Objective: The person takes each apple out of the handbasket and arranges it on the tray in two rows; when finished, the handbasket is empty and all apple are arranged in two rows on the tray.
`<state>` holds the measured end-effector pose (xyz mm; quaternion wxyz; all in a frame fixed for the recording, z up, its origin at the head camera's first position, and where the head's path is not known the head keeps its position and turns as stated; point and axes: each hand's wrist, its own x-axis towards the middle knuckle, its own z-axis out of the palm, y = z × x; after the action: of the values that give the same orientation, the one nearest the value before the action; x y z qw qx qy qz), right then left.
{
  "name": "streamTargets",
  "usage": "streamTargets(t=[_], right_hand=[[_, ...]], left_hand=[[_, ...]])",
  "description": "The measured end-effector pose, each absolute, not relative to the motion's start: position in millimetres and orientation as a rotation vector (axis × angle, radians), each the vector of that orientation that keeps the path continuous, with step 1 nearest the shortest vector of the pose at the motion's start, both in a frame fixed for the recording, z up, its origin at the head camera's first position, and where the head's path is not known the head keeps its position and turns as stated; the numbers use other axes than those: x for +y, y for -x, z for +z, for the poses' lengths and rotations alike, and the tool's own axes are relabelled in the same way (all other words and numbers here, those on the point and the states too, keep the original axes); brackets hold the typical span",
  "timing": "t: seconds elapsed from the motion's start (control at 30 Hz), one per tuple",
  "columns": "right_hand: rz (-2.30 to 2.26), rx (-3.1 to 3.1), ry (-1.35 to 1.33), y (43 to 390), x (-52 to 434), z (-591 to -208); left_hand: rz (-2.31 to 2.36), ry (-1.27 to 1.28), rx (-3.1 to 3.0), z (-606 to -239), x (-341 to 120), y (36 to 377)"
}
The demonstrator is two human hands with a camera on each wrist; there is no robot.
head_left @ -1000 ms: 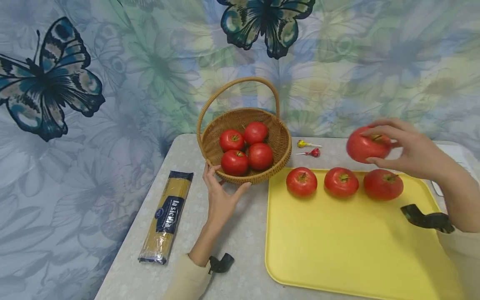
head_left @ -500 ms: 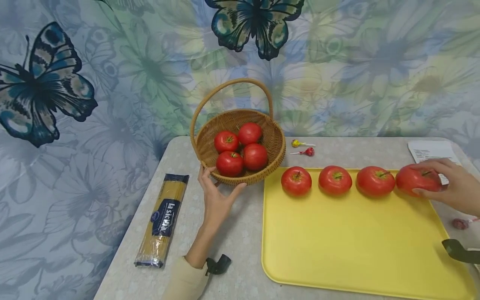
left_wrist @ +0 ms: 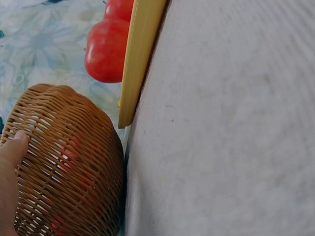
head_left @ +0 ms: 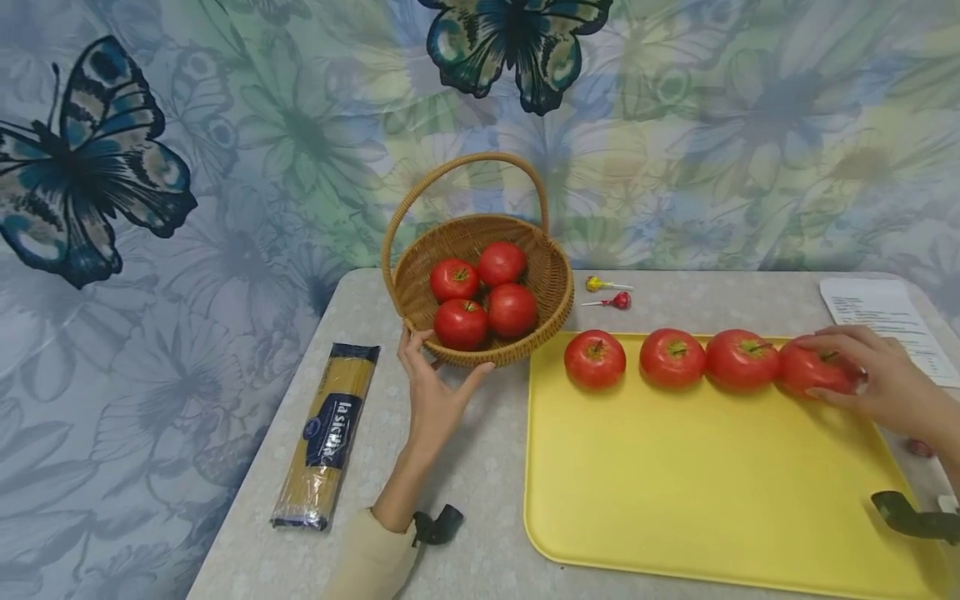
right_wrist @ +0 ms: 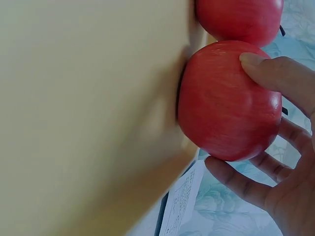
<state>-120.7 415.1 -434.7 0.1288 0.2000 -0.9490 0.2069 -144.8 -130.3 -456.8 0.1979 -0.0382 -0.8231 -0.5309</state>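
Observation:
My left hand [head_left: 433, 408] holds the near underside of a round wicker basket [head_left: 553, 279], which tilts toward me. Several red apples [head_left: 462, 324] lie inside it. In the left wrist view, a thumb [left_wrist: 15, 147] presses on the woven wall. At the far right corner of a yellow tray [head_left: 675, 492], my right hand [head_left: 892, 379] grips a red apple [head_left: 806, 367] between thumb and fingers. That apple rests low on the tray, right against its neighbour [head_left: 741, 360]. Two more apples, one in the middle [head_left: 672, 358] and one at the left [head_left: 595, 360], continue the row along the far edge.
A pasta pack [head_left: 327, 437] lies left of the basket. Behind the tray are a yellow lollipop [head_left: 595, 284] and a red lollipop [head_left: 621, 300]. A printed sheet [head_left: 885, 321] lies at the back right. A patterned butterfly cloth [head_left: 300, 183] hangs behind the table.
My right hand has carried its apple down to the right end of the tray row, then slid it left against the neighbouring apple. The left hand keeps holding the basket.

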Motion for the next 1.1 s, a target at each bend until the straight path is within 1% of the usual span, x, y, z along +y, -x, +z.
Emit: streamTargets(t=[0.13, 0.27, 0.37, 0.53, 0.67, 0.77, 0.87, 0.97, 1.1], right_hand=[[0.59, -2.74, -0.622, 123, 414, -435], [0.633, -2.771, -0.6, 130, 391, -418], [0.705, -2.762, -0.675, 142, 355, -394], [0.768, -2.773, -0.881, 167, 278, -353], [0.81, -2.751, -1.12, 194, 214, -336], [0.861, -2.702, -1.333, 218, 168, -331], [0.857, -2.728, -1.481, 241, 129, -333], [0.791, -2.833, -1.53, 262, 102, -339], [0.722, -2.96, -1.51, 285, 83, -352]], left_hand=[[-1.492, 0.098, -2.31, -457, -131, 145], [-1.489, 0.098, -2.313, -458, -131, 146], [-1.478, 0.092, -2.309, -458, -131, 146], [-1.476, 0.081, -2.305, -458, -132, 147], [-1.477, 0.083, -2.305, -458, -132, 149], [-1.474, 0.089, -2.31, -457, -132, 149], [-1.467, 0.084, -2.314, -458, -132, 148], [-1.48, 0.087, -2.309, -457, -131, 147], [-1.491, 0.113, -2.302, -456, -129, 147]])
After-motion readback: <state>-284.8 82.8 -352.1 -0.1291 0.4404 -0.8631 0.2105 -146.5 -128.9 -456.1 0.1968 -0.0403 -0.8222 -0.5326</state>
